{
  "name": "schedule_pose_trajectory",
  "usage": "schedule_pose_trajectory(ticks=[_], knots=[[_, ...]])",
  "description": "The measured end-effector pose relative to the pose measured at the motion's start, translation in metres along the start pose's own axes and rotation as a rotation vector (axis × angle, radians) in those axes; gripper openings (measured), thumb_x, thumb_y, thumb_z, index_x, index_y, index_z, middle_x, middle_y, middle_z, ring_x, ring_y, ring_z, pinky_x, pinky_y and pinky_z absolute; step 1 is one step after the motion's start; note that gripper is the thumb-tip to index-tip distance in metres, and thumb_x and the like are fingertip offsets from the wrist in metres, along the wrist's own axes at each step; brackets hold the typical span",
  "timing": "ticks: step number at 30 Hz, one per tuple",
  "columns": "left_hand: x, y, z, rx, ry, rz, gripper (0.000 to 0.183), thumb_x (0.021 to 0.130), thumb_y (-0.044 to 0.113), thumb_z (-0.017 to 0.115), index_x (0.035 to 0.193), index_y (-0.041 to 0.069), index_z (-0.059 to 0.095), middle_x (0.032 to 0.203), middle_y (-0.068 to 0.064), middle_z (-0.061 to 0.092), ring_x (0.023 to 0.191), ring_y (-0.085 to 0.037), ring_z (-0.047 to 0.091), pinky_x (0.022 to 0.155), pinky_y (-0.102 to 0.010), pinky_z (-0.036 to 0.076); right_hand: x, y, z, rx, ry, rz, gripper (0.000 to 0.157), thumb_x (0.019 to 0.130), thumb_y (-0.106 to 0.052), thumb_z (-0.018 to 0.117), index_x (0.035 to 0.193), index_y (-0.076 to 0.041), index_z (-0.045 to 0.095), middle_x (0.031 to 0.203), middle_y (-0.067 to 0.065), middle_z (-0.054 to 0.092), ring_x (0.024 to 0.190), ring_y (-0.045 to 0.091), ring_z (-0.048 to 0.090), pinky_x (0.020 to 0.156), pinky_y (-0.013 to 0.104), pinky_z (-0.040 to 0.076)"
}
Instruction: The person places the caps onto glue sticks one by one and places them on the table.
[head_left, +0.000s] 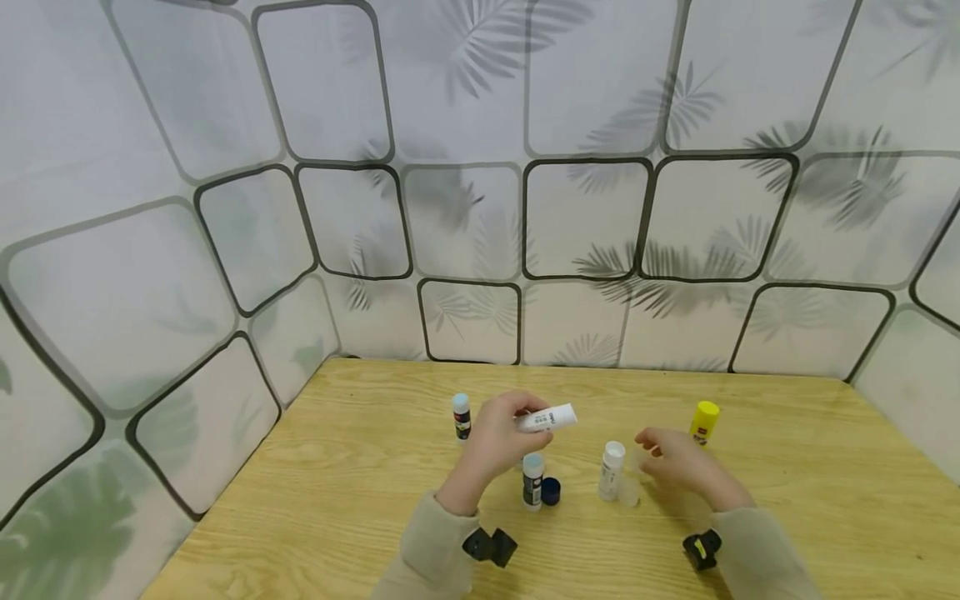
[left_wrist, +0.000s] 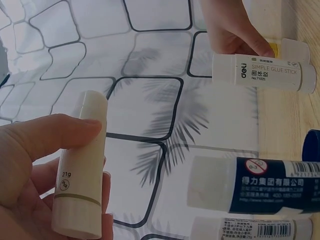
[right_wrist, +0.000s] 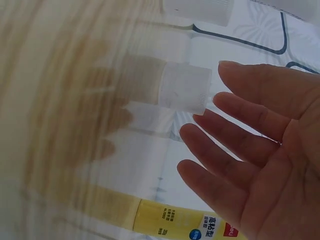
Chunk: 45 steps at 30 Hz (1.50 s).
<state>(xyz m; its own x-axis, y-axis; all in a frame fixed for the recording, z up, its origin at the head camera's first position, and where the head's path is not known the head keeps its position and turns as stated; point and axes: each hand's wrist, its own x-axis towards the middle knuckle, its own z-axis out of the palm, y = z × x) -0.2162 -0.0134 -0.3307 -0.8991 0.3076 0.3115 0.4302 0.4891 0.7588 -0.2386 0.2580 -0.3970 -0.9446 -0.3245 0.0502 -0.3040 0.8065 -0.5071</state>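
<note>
My left hand [head_left: 498, 429] grips a white glue stick [head_left: 558, 417] above the table. In the left wrist view the thumb lies along that stick's white body [left_wrist: 82, 165]. My right hand [head_left: 678, 457] holds nothing; in the right wrist view its fingers [right_wrist: 220, 145] are spread and loosely bent. A translucent cap [right_wrist: 185, 87] stands on the table just beyond the fingertips. Between the hands a white deli glue stick [head_left: 611, 471] stands upright, with another translucent cap [head_left: 628, 492] beside its base. Nearer my left hand stands a dark blue glue stick [head_left: 532, 487] without its cap.
A dark blue cap [head_left: 551, 492] lies by the dark blue stick. Another dark glue stick with a pale top [head_left: 461, 417] stands behind my left hand. The yellow glue stick [head_left: 703, 421] is behind my right hand. A patterned curtain [head_left: 585, 217] backs the wooden table [head_left: 810, 467].
</note>
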Motion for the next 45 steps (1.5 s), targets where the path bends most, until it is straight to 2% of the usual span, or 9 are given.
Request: schedule_pose_trajectory(ticks=[7, 15, 22, 27, 35, 45], knots=[[0.001, 0.001, 0.0, 0.0, -0.012, -0.001, 0.023, 0.073, 0.01, 0.072, 0.096, 0.01, 0.065, 0.091, 0.0, 0.06, 0.076, -0.012, 0.055, 0.063, -0.025, 0.046, 0.002, -0.001, 0.001, -0.033, -0.026, -0.003, 0.028, 0.074, 0.001, 0.063, 0.101, 0.007, 0.057, 0.094, 0.016, 0.058, 0.086, 0.032, 0.055, 0.072, 0.044, 0.045], [0.0, 0.001, 0.0, -0.007, -0.017, -0.006, 0.023, 0.073, 0.009, 0.072, 0.095, 0.009, 0.065, 0.091, -0.001, 0.06, 0.076, -0.012, 0.054, 0.064, -0.026, 0.045, 0.001, 0.001, 0.004, -0.029, -0.026, 0.009, 0.018, 0.071, 0.001, 0.064, 0.087, -0.001, 0.058, 0.084, 0.007, 0.057, 0.079, 0.024, 0.053, 0.068, 0.042, 0.044], [-0.001, 0.001, 0.0, -0.023, -0.022, -0.013, 0.023, 0.073, 0.009, 0.071, 0.095, 0.009, 0.065, 0.091, -0.001, 0.06, 0.077, -0.013, 0.055, 0.064, -0.026, 0.045, -0.001, 0.001, 0.004, -0.021, -0.025, 0.03, 0.02, 0.07, 0.001, 0.068, 0.085, -0.003, 0.054, 0.082, 0.005, 0.055, 0.074, 0.02, 0.051, 0.065, 0.039, 0.045], [-0.001, 0.0, 0.0, -0.024, -0.02, -0.013, 0.023, 0.074, 0.009, 0.071, 0.096, 0.009, 0.065, 0.092, -0.001, 0.06, 0.078, -0.013, 0.055, 0.065, -0.027, 0.045, -0.003, 0.0, 0.0, 0.004, -0.004, 0.028, 0.02, 0.07, 0.002, 0.062, 0.084, -0.003, 0.05, 0.081, 0.005, 0.054, 0.072, 0.018, 0.049, 0.062, 0.037, 0.044], [0.0, 0.0, 0.0, -0.028, -0.021, -0.021, 0.023, 0.074, 0.009, 0.071, 0.096, 0.009, 0.065, 0.092, -0.001, 0.06, 0.079, -0.016, 0.055, 0.065, -0.028, 0.045, -0.006, -0.009, -0.008, 0.001, 0.064, -0.003, 0.022, 0.065, 0.002, 0.061, 0.083, -0.003, 0.049, 0.07, 0.004, 0.043, 0.062, 0.017, 0.038, 0.055, 0.031, 0.033], [-0.001, -0.001, 0.001, -0.026, -0.021, -0.017, 0.023, 0.074, 0.011, 0.071, 0.096, 0.009, 0.064, 0.092, -0.001, 0.06, 0.077, -0.014, 0.055, 0.064, -0.027, 0.045, -0.011, -0.024, -0.02, 0.014, 0.102, -0.046, 0.021, 0.067, 0.001, 0.06, 0.084, -0.002, 0.048, 0.07, 0.003, 0.044, 0.062, 0.016, 0.038, 0.053, 0.029, 0.033]])
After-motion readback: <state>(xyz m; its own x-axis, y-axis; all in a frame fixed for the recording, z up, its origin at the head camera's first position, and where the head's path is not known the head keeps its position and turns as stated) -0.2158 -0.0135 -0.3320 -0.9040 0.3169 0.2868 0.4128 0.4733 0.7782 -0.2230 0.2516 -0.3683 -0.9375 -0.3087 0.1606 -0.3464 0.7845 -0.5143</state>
